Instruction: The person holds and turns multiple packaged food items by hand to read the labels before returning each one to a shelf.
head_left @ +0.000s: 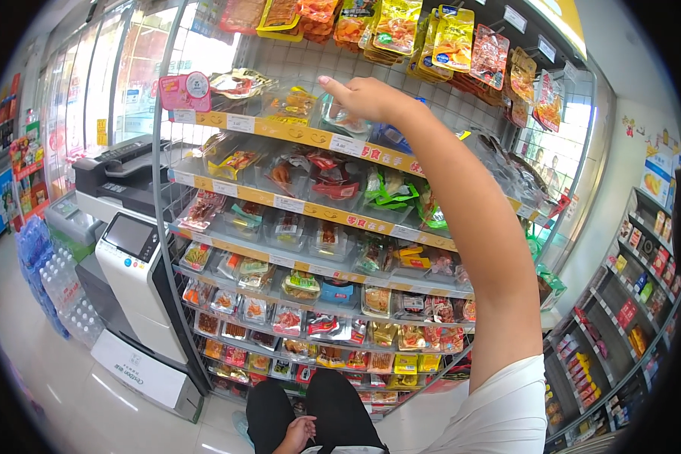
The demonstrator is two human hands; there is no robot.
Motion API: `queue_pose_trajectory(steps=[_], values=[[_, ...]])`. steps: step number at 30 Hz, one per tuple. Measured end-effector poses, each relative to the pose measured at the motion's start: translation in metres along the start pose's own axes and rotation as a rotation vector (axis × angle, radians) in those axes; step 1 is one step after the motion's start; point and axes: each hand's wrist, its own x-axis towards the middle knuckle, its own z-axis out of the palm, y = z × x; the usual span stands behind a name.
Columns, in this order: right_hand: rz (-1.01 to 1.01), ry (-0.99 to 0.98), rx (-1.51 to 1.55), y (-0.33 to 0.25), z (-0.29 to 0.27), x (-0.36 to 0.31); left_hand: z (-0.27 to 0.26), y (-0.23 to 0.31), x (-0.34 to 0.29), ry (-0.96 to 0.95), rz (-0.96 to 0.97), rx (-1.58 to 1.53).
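Observation:
My right hand point(356, 98) reaches across to the top tray shelf point(333, 141) of a snack rack. It is over a clear bin holding a pale packet point(343, 119). Its thumb points left; the other fingers are mostly hidden, so a grip cannot be made out. Left of it lie a yellow and clear snack packet point(291, 102) and a gold and white packet point(242, 83). A blue packet point(393, 136) sits just right, partly behind my forearm. My left hand point(299, 433) rests low by my thighs with its fingers curled in, and nothing shows in them.
Several hanging snack packs point(453, 39) crowd the space above my right arm. Lower shelves point(329, 216) hold many sealed snacks. A printer point(140, 257) stands left of the rack, with bottled water packs point(64, 284) beyond it. Another stocked shelf unit point(620, 318) lines the right side.

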Motion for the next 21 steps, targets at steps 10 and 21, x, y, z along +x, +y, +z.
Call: queue_pose_trajectory(steps=[10,21], values=[[-0.074,0.339,-0.334,-0.019,0.028,0.004,0.005,0.01,-0.002,0.007,0.035,-0.036],[-0.768,0.5,-0.345,-0.074,0.077,-0.019,0.002,0.01,-0.007,-0.022,0.042,-0.032]])
